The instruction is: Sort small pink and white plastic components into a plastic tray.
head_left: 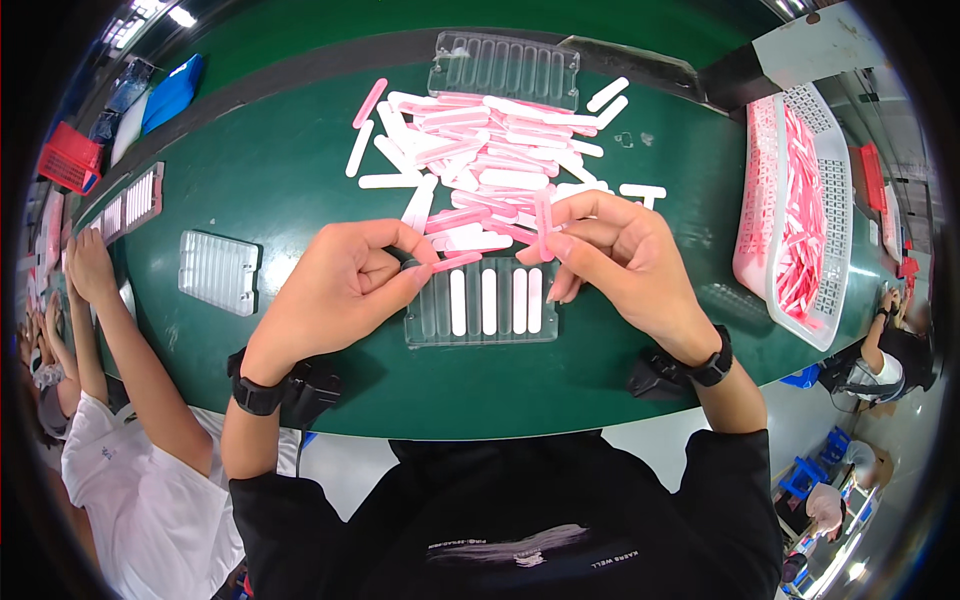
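My left hand [350,290] is narrowed to a pinch, thumb and forefinger on the end of a pink stick [457,262] that points right, over the far edge of a clear tray [430,310]. My right hand [625,260] pinches another pink stick [543,225], this one running from far to near, above the far right part of the same tray. The tray lies on the green table [330,180] just in front of me, and four pale sticks [489,302] lie in its slots (the two on the right side by side, the others with bare slots between). A loose heap [500,150] of pink and white sticks spreads beyond my hands, the strips crossing at all angles. At its far side is a second slotted tray [505,65], and to the left of my left hand lies a third tray [218,272] with bare slots. Well to my right stands a white basket [832,200] full of pink and white strips. I wear a black band [258,395] on my left wrist and a matching strap [712,357] on my right. On the left, a co-worker's hand [90,262] is near a partly filled tray [130,205].
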{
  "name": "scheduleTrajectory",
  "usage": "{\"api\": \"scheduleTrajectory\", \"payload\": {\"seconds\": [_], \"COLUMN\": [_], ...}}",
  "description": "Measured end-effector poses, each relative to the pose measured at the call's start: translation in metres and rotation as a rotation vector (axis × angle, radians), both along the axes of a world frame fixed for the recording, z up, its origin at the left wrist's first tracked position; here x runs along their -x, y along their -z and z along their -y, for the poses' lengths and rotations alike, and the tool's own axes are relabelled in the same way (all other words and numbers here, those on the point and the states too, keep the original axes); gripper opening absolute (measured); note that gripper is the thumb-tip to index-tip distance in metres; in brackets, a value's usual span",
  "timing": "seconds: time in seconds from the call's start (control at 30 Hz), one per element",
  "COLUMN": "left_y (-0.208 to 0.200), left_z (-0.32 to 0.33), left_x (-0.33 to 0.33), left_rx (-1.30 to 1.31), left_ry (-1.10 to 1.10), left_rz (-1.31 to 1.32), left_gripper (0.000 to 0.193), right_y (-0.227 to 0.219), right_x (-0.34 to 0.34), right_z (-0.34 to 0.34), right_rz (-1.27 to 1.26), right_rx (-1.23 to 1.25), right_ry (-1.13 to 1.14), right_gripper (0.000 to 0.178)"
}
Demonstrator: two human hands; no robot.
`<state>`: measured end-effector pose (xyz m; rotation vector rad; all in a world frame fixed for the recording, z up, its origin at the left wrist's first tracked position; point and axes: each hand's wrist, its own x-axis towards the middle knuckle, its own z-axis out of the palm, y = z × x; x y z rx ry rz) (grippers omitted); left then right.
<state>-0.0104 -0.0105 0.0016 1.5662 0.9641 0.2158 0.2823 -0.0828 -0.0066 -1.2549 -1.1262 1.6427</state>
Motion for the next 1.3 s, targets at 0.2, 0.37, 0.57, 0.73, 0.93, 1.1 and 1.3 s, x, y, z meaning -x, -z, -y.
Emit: {"api": "scheduleTrajectory", "payload": {"seconds": [0.2,0.37,0.57,0.73,0.93,1.1,1.3], "left_y": [0.0,0.0,0.001,-0.013,-0.019,-0.017,-0.009], "left_z": [0.001,0.004,0.011,0.024,0.054,0.062,0.067], "left_x": [0.001,0.001,-0.006,-0.003,-0.001,0.0,0.005], "left_rx": [-0.048,-0.09,-0.315,-0.616,-0.971,-1.159,-1.101], "left_ry": [0.001,0.029,0.029,0.061,0.257,0.375,0.387], "left_rz": [-0.018,-0.004,-0.045,-0.126,-0.403,-0.424,-0.372], "left_gripper": [0.008,0.015,0.014,0.027,0.052,0.052,0.041], "right_y": [0.003,0.001,0.003,-0.008,-0.018,-0.015,-0.016], "right_x": [-0.001,0.001,0.016,0.03,0.047,0.048,0.024], "right_z": [0.001,0.002,0.015,0.034,0.057,0.067,0.051], "right_rz": [0.005,-0.022,1.007,1.228,1.271,1.426,1.213], "right_rx": [0.025,0.068,-0.96,-1.038,-0.83,-0.898,-1.022], "right_ry": [-0.022,-0.034,0.042,-0.092,-0.353,-0.42,-0.391], "right_gripper": [0.022,0.026,0.021,0.027,0.053,0.055,0.031]}}
